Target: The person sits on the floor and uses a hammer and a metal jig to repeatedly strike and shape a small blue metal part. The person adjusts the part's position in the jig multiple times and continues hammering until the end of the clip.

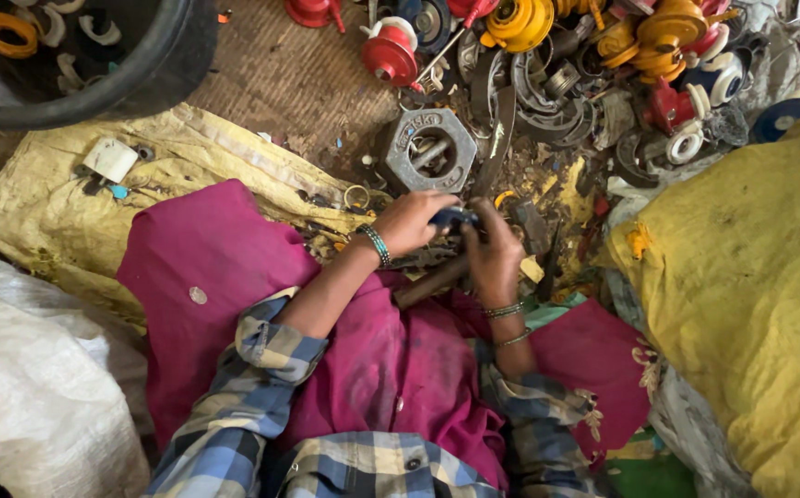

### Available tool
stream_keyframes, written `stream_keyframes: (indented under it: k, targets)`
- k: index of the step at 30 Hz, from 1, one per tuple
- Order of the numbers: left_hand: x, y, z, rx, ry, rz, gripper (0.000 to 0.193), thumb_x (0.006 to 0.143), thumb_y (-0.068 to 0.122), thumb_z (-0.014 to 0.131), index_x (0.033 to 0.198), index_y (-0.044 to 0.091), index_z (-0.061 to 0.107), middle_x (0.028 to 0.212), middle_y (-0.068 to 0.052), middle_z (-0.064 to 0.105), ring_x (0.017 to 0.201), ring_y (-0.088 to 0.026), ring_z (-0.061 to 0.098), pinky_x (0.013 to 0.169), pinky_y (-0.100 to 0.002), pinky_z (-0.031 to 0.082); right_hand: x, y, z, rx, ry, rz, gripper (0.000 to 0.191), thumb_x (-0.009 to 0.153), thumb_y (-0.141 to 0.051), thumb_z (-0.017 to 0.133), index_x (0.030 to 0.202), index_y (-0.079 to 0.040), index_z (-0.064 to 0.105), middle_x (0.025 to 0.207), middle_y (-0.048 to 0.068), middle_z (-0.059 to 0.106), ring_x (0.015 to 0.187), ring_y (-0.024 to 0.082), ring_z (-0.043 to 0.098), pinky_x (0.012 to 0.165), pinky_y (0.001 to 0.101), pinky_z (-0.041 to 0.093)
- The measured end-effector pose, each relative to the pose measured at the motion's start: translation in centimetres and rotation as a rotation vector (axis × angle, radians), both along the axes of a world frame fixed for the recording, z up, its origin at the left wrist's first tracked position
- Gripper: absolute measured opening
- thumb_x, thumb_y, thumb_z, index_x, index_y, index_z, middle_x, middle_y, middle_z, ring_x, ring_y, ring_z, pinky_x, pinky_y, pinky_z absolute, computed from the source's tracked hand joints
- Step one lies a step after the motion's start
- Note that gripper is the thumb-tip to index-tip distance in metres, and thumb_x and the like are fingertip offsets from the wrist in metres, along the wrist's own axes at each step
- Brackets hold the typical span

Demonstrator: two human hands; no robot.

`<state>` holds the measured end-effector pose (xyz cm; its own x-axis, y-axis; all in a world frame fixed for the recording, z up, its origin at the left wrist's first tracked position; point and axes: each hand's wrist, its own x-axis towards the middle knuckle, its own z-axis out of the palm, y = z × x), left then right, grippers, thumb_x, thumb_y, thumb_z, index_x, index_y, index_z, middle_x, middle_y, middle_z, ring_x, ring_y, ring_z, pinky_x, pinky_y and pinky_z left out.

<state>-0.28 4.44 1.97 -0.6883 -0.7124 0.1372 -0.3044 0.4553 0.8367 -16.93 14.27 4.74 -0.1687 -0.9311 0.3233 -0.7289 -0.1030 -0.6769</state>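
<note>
My left hand [413, 221] and my right hand [494, 254] meet over my lap, both closed on a small dark blue part [453, 218] held between them. Green bangles ring both wrists. Under the hands a brown wooden handle [432, 281] lies across the magenta cloth [234, 277] on my legs. Just beyond the hands an octagonal grey metal casting [429, 150] sits on the ground among scrap.
A heap of red, yellow and white scrap parts [603, 65] fills the top right. A black tub [95, 55] with yellow and white pieces stands top left. Yellow sacks [750, 277] lie at right and left [40, 212], a white sack [31, 369] at lower left.
</note>
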Motion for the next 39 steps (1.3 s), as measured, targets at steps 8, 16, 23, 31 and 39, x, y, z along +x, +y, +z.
stream_keyframes:
  k: [8,16,23,31,39]
  targets:
    - [-0.6,-0.6,-2.3,-0.102,0.176,0.256,0.049,0.079,0.000,0.072,0.126,0.003,0.059,0.119,-0.023,0.070,0.102,-0.042,0.070,0.090,-0.045,0.057,-3.6,0.9,-2.0,0.300,0.302,-0.261,0.047,0.092,-0.023,0.078,0.129,-0.001,0.057,0.115,0.022,0.070,0.099,0.039,0.070,0.081,0.0477,0.055]
    - [-2.0,0.1,-5.1,-0.083,-0.253,0.185,0.019,0.109,0.001,0.058,0.128,0.006,0.056,0.101,-0.019,0.072,0.081,-0.032,0.077,0.066,-0.041,0.064,-4.7,2.2,-6.7,0.187,-0.003,-0.401,0.075,0.083,-0.033,0.086,0.128,0.009,0.042,0.115,0.027,0.062,0.097,0.040,0.065,0.078,0.0456,0.056]
    - [-1.4,-0.7,-2.7,-0.219,0.156,0.449,0.044,0.087,0.012,0.072,0.127,0.005,0.054,0.104,-0.023,0.073,0.081,-0.039,0.074,0.068,-0.046,0.062,-3.4,2.4,-6.0,0.458,-0.932,-0.419,0.041,0.086,-0.025,0.080,0.113,0.002,0.066,0.102,0.010,0.071,0.084,0.018,0.067,0.066,0.0317,0.057]
    - [-0.8,-1.2,-1.2,-0.229,-0.136,0.436,0.046,0.088,0.022,0.077,0.125,0.007,0.055,0.083,-0.021,0.073,0.070,-0.042,0.071,0.059,-0.052,0.057,-3.1,1.0,-4.5,0.493,-0.956,-0.527,0.032,0.087,-0.023,0.077,0.105,0.002,0.070,0.092,0.007,0.070,0.075,0.019,0.065,0.064,0.0363,0.055]
    - [-2.6,-2.7,-0.2,-0.353,-0.043,0.411,0.048,0.084,0.020,0.076,0.125,0.008,0.054,0.099,-0.020,0.073,0.087,-0.040,0.071,0.069,-0.050,0.057,-5.6,3.6,-3.7,0.556,-1.518,-0.559,0.030,0.098,-0.035,0.060,0.107,-0.007,0.063,0.083,0.011,0.067,0.067,0.028,0.065,0.060,0.0437,0.057]
